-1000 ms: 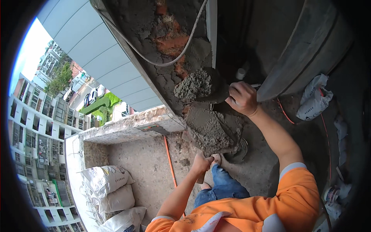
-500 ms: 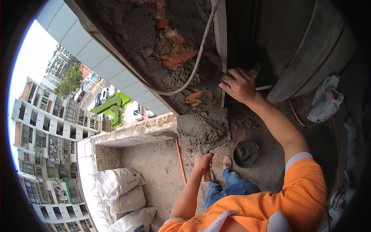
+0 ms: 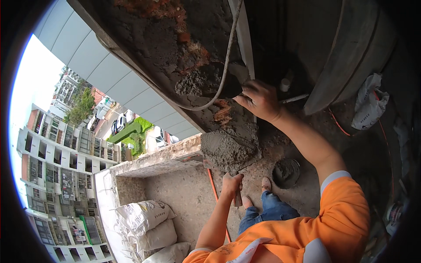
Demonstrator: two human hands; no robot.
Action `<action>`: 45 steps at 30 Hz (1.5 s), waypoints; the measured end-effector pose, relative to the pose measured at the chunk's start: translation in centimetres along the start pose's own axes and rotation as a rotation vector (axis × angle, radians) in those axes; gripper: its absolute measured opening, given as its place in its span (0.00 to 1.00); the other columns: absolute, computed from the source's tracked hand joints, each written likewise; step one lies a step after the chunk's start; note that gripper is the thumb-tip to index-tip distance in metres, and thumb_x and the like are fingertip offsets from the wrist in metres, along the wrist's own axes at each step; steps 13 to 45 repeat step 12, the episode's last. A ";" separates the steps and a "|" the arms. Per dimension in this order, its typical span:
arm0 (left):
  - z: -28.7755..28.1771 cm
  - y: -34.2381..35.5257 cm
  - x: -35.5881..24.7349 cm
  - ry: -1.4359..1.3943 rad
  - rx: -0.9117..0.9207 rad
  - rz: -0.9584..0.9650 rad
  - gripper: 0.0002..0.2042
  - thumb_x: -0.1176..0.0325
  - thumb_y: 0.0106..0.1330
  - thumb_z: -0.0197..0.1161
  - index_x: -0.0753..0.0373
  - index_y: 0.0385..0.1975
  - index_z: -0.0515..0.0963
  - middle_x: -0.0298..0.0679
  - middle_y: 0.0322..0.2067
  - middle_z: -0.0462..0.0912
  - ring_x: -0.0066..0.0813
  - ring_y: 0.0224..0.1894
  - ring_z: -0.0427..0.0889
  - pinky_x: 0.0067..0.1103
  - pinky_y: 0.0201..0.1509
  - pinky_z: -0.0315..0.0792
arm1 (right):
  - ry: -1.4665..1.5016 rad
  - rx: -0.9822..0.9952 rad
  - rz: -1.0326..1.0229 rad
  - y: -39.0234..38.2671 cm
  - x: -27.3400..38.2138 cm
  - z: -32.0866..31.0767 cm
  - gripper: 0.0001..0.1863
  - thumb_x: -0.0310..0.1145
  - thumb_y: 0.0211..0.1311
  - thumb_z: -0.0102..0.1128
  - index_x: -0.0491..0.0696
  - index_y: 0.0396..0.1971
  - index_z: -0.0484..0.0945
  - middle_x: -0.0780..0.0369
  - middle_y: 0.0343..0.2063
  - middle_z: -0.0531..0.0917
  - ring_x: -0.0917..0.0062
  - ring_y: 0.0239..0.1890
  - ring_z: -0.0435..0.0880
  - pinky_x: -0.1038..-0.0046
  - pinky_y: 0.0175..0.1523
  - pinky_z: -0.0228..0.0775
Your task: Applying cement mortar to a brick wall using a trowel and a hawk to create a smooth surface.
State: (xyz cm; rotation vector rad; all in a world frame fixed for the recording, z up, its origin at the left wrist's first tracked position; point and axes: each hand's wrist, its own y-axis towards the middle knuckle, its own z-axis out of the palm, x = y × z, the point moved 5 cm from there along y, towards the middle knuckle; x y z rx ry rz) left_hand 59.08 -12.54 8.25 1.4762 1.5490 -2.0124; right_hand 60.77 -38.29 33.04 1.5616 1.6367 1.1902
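My left hand (image 3: 231, 185) is closed round the wooden handle of a plasterer's hawk (image 3: 255, 153), held level at waist height. A heap of wet grey mortar (image 3: 228, 151) covers most of the hawk. Above it, my right hand (image 3: 259, 100) grips a trowel (image 3: 231, 87); its dark blade is partly hidden in shadow. At the blade's left lies a lump of mortar (image 3: 195, 83) against the wall (image 3: 158, 52). That wall is rough with grey mortar, with orange-red brick showing through in patches.
A grey hose (image 3: 226, 70) loops in front of the wall. By my feet stands a bucket (image 3: 299, 172) of mortar. White sacks (image 3: 142, 219) are stacked at left beside a low parapet (image 3: 162, 151); an orange pipe (image 3: 213, 184) crosses the floor. A white bag (image 3: 370, 107) sits at right.
My right hand has moved left with the trowel, carrying the mortar lump left and up along the wall. My left hand and the hawk stay nearly in place; the view has shifted slightly.
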 end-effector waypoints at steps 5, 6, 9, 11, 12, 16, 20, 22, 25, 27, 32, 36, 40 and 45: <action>0.8 0.2 -1.2 0.035 0.087 0.000 0.09 0.73 0.56 0.63 0.64 0.21 0.68 0.36 0.14 0.71 0.26 0.12 0.70 0.25 0.15 0.66 | 0.285 0.188 0.408 -1.7 -6.7 1.9 0.17 0.44 0.62 0.61 0.43 0.32 0.81 0.58 0.21 0.82 0.70 0.25 0.83 0.71 0.31 0.73; 0.7 0.1 -1.9 0.035 0.074 -0.005 0.09 0.74 0.55 0.63 0.64 0.24 0.67 0.35 0.15 0.71 0.26 0.13 0.70 0.25 0.16 0.66 | 0.435 0.222 0.549 -1.4 -7.6 2.3 0.18 0.45 0.63 0.60 0.42 0.32 0.81 0.58 0.20 0.82 0.73 0.25 0.83 0.72 0.31 0.72; 1.0 0.8 -2.2 0.037 0.085 -0.015 0.10 0.73 0.55 0.63 0.64 0.21 0.67 0.36 0.15 0.71 0.26 0.12 0.70 0.25 0.16 0.66 | 0.466 0.300 0.579 -0.6 -7.7 2.1 0.19 0.45 0.65 0.58 0.41 0.31 0.81 0.62 0.18 0.80 0.81 0.22 0.79 0.75 0.29 0.70; 1.6 1.8 -1.7 0.054 0.124 -0.014 0.09 0.73 0.56 0.63 0.64 0.22 0.68 0.36 0.15 0.72 0.27 0.12 0.70 0.25 0.16 0.67 | 0.608 0.372 0.693 -0.9 -8.2 2.4 0.17 0.44 0.66 0.58 0.44 0.29 0.82 0.67 0.16 0.78 0.84 0.19 0.76 0.76 0.28 0.69; 2.0 2.5 -1.8 0.053 0.179 0.003 0.08 0.72 0.57 0.62 0.66 0.28 0.69 0.37 0.16 0.73 0.28 0.12 0.71 0.27 0.17 0.68 | 0.608 0.376 0.696 -0.9 -8.3 2.4 0.17 0.44 0.66 0.58 0.44 0.29 0.82 0.67 0.16 0.78 0.84 0.19 0.76 0.76 0.28 0.69; 2.0 2.5 -1.8 0.053 0.179 0.003 0.08 0.72 0.57 0.62 0.66 0.28 0.69 0.37 0.16 0.73 0.28 0.12 0.71 0.27 0.17 0.68 | 0.608 0.376 0.696 -0.9 -8.3 2.4 0.17 0.44 0.66 0.58 0.44 0.29 0.82 0.67 0.16 0.78 0.84 0.19 0.76 0.76 0.28 0.69; 2.0 2.5 -1.8 0.053 0.179 0.003 0.08 0.72 0.57 0.62 0.66 0.28 0.69 0.37 0.16 0.73 0.28 0.12 0.71 0.27 0.17 0.68 | 0.608 0.376 0.696 -0.9 -8.3 2.4 0.17 0.44 0.66 0.58 0.44 0.29 0.82 0.67 0.16 0.78 0.84 0.19 0.76 0.76 0.28 0.69; 2.0 2.5 -1.8 0.053 0.179 0.003 0.08 0.72 0.57 0.62 0.66 0.28 0.69 0.37 0.16 0.73 0.28 0.12 0.71 0.27 0.17 0.68 | 0.608 0.376 0.696 -0.9 -8.3 2.4 0.17 0.44 0.66 0.58 0.44 0.29 0.82 0.67 0.16 0.78 0.84 0.19 0.76 0.76 0.28 0.69; 2.0 2.5 -1.8 0.053 0.179 0.003 0.08 0.72 0.57 0.62 0.66 0.28 0.69 0.37 0.16 0.73 0.28 0.12 0.71 0.27 0.17 0.68 | 0.608 0.376 0.696 -0.9 -8.3 2.4 0.17 0.44 0.66 0.58 0.44 0.29 0.82 0.67 0.16 0.78 0.84 0.19 0.76 0.76 0.28 0.69; 2.0 2.5 -1.8 0.053 0.179 0.003 0.08 0.72 0.57 0.62 0.66 0.28 0.69 0.37 0.16 0.73 0.28 0.12 0.71 0.27 0.17 0.68 | 0.608 0.376 0.696 -0.9 -8.3 2.4 0.17 0.44 0.66 0.58 0.44 0.29 0.82 0.67 0.16 0.78 0.84 0.19 0.76 0.76 0.28 0.69; 2.0 2.5 -1.8 0.053 0.179 0.003 0.08 0.72 0.57 0.62 0.66 0.28 0.69 0.37 0.16 0.73 0.28 0.12 0.71 0.27 0.17 0.68 | 0.608 0.376 0.696 -0.9 -8.3 2.4 0.17 0.44 0.66 0.58 0.44 0.29 0.82 0.67 0.16 0.78 0.84 0.19 0.76 0.76 0.28 0.69; 2.0 2.5 -1.8 0.053 0.179 0.003 0.08 0.72 0.57 0.62 0.66 0.28 0.69 0.37 0.16 0.73 0.28 0.12 0.71 0.27 0.17 0.68 | 0.608 0.376 0.696 -0.9 -8.3 2.4 0.17 0.44 0.66 0.58 0.44 0.29 0.82 0.67 0.16 0.78 0.84 0.19 0.76 0.76 0.28 0.69; 2.0 2.5 -1.8 0.053 0.179 0.003 0.08 0.72 0.57 0.62 0.66 0.28 0.69 0.37 0.16 0.73 0.28 0.12 0.71 0.27 0.17 0.68 | 0.608 0.376 0.696 -0.9 -8.3 2.4 0.17 0.44 0.66 0.58 0.44 0.29 0.82 0.67 0.16 0.78 0.84 0.19 0.76 0.76 0.28 0.69; 2.0 2.5 -1.8 0.053 0.179 0.003 0.08 0.72 0.57 0.62 0.66 0.28 0.69 0.37 0.16 0.73 0.28 0.12 0.71 0.27 0.17 0.68 | 0.608 0.376 0.696 -0.9 -8.3 2.4 0.17 0.44 0.66 0.58 0.44 0.29 0.82 0.67 0.16 0.78 0.84 0.19 0.76 0.76 0.28 0.69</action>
